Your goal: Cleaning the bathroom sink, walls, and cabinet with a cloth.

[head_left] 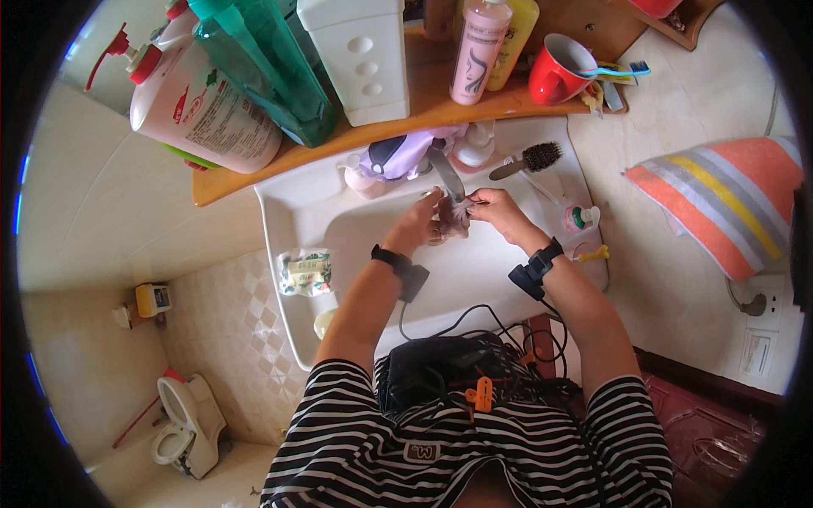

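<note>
Both my hands are over the white sink (483, 284), just below the metal faucet (446, 172). Between them hangs a small crumpled thing (456, 223), pinkish and whitish, that looks like thin wet cloth; its exact kind does not show. My left hand (415, 223) grips it from the left with bent fingers. With its fingertips, my right hand (501, 213) pinches its upper right side. Behind the faucet lies a lilac and dark cloth (412, 155), next to white pump bottles (474, 148).
A wooden shelf (457, 108) above the sink holds large bottles and a red mug (555, 72) with toothbrushes. A hairbrush (529, 161) and a small bottle (580, 218) lie on the right rim. A green-white packet (306, 272) is at left; cables (483, 311) loop near my waist.
</note>
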`<state>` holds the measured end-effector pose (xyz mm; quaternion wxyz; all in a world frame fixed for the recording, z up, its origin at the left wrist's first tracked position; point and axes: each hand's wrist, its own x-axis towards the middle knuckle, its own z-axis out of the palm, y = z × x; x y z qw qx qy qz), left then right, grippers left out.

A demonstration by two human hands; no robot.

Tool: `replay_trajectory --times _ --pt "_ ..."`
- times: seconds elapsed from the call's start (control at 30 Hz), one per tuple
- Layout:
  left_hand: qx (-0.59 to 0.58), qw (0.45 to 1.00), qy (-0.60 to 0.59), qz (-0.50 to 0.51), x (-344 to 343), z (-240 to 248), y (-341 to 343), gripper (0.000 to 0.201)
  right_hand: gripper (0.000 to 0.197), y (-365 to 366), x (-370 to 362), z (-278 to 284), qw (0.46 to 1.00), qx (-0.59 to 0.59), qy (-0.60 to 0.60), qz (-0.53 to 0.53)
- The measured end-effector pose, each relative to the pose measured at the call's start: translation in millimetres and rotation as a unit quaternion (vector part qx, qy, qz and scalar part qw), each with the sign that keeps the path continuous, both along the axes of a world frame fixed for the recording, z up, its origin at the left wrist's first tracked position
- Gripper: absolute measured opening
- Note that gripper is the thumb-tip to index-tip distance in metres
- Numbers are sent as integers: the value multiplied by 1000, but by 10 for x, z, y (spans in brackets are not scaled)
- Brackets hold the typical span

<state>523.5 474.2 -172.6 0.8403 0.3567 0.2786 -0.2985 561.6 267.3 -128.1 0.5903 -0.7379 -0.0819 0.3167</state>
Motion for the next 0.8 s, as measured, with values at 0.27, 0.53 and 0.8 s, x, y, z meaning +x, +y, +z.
replay_trajectory --times 0.27,0.53,0.8 --pt "-212 975 -32 -58 97 -241 -136 44 30 68 -54 -22 976 -139 -166 38" --pt "-131 990 -43 -16 65 -159 -73 9 27 -124 -147 242 994 -106 1 -8" --pt "-1 991 -124 -51 55 98 -167 11 26 -492 -372 291 991 -130 22 12"
